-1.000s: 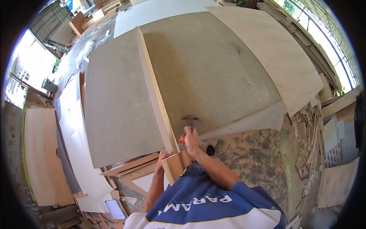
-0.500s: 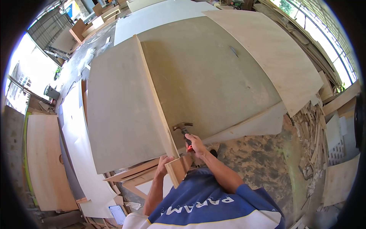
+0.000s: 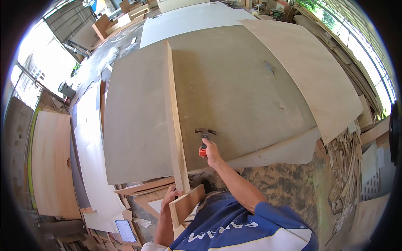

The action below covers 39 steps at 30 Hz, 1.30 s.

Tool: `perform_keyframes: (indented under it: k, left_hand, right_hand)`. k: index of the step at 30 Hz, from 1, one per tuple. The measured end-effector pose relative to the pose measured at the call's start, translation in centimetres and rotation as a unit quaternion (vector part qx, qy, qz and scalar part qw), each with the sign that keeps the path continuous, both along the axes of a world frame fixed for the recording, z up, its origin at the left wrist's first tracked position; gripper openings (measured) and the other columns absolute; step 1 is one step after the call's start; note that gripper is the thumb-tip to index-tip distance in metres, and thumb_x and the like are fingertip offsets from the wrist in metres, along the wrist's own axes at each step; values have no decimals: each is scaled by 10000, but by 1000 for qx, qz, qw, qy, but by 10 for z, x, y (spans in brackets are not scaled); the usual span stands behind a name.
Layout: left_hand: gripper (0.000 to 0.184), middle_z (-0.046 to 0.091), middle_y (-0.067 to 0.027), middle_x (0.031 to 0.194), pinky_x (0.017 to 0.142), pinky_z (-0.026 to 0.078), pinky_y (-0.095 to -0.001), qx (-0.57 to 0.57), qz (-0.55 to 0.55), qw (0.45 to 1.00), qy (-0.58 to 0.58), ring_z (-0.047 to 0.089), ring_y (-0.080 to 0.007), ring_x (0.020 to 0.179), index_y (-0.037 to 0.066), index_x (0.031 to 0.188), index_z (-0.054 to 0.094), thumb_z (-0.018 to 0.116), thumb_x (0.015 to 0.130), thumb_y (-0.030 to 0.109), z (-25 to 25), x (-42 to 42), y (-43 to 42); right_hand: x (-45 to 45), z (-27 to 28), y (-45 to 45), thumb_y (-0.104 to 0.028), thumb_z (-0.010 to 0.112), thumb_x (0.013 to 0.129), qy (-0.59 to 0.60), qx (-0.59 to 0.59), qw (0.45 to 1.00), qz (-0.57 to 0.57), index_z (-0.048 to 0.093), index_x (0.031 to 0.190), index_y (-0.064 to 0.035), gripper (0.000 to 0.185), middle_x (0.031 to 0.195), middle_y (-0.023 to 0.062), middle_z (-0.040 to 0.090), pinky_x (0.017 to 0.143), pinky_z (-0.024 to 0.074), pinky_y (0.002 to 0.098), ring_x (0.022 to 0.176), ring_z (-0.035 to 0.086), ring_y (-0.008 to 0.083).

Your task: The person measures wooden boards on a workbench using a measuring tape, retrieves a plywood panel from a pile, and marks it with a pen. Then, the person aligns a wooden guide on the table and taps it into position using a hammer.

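Note:
My right hand (image 3: 209, 152) is wrapped round the red and black handle of a claw hammer (image 3: 205, 131), whose head is over the grey-brown board (image 3: 243, 88). A long narrow wooden piece (image 3: 176, 138) stands on edge across that board, running toward my body. Near its close end my left hand (image 3: 171, 196) grips the wood, partly hidden by it. A shorter wooden piece (image 3: 187, 203) sits crosswise at that end, in front of my shirt.
A pale plywood sheet (image 3: 307, 71) overlaps the board's right side, and a white sheet (image 3: 197, 19) lies beyond it. Wood scraps (image 3: 343, 171) are piled at the right. White panels (image 3: 90, 154) and a plywood panel (image 3: 52, 163) are at the left.
The wooden piece has come closer to my body, with its near end lower in view. My left hand has moved down with it. The hammer has risen slightly from half a second ago.

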State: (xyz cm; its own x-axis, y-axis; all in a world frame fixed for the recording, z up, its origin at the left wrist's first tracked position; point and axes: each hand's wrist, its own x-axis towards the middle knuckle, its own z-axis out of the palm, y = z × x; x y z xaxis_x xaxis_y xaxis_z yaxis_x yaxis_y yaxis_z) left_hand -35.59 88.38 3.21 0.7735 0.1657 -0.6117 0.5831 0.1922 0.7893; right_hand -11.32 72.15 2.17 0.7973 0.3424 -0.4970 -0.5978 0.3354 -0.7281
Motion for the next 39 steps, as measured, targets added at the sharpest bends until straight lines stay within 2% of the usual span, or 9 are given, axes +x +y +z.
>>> perform_keyframes:
  k: [4,7,11,17,22,27,35,38,39]
  left_hand:
    - [741,599,-156,1041,863,401,-314,57,2,998,-9,521,-229,995,-62,1138,580,667,575,411,33,-29,-9]
    - [705,605,-153,1022,837,412,-308,62,-8,997,41,529,-219,969,-59,1083,603,681,554,400,-13,-68,4]
    - [564,635,-103,776,758,439,-308,48,-56,996,51,561,-196,796,-57,900,666,692,528,367,27,-73,-7]
    - [588,651,-83,788,743,444,-297,56,13,998,6,569,-188,778,-52,954,667,705,519,342,10,-86,-6]
    - [586,626,-64,790,711,433,-302,10,-174,985,9,544,-173,769,-45,935,652,717,542,384,-2,-75,17]
    - [607,637,-69,827,732,432,-291,31,-155,987,-6,548,-167,804,-42,953,654,707,541,401,-11,-82,23]
    - [619,630,-62,788,694,432,-292,28,-162,986,-19,551,-167,765,-45,937,657,697,530,419,-8,-78,31]
    - [582,606,-46,724,618,416,-294,48,-165,984,-42,536,-157,695,-41,887,660,701,525,413,-17,-78,38]
    - [571,596,-42,706,592,404,-292,37,-155,987,-35,527,-150,676,-40,870,659,703,523,411,-17,-78,40]
  right_hand:
    - [-16,-6,40,-272,537,923,-7,6,1000,-24,502,910,-96,180,698,6,535,468,416,256,550,533,110]
    - [-35,-7,65,-249,541,925,-29,32,999,-30,501,940,-88,166,745,-7,514,533,440,254,606,524,99]
    - [-29,-25,97,-256,545,926,-59,13,994,-93,499,930,-86,176,733,-4,517,546,426,253,609,505,91]
    - [-14,-16,89,-283,543,927,-44,22,998,-38,494,898,-102,190,676,1,502,539,395,247,598,488,96]
    - [-32,-7,92,-285,552,920,-69,-23,994,-86,490,882,-94,204,671,0,498,537,394,253,588,473,83]
    - [3,-19,104,-284,545,926,-59,0,997,-47,524,912,-68,217,700,-27,515,594,407,253,623,485,85]
    - [-9,12,102,-288,518,931,87,-64,940,-324,523,892,-20,271,793,28,508,587,386,252,688,469,115]
    - [2,16,113,-250,529,916,-10,-35,991,-132,546,973,-6,251,960,48,525,761,417,330,781,484,153]
    - [5,36,111,-247,534,905,12,-85,988,-126,542,905,-17,230,824,26,509,706,416,286,749,483,143]
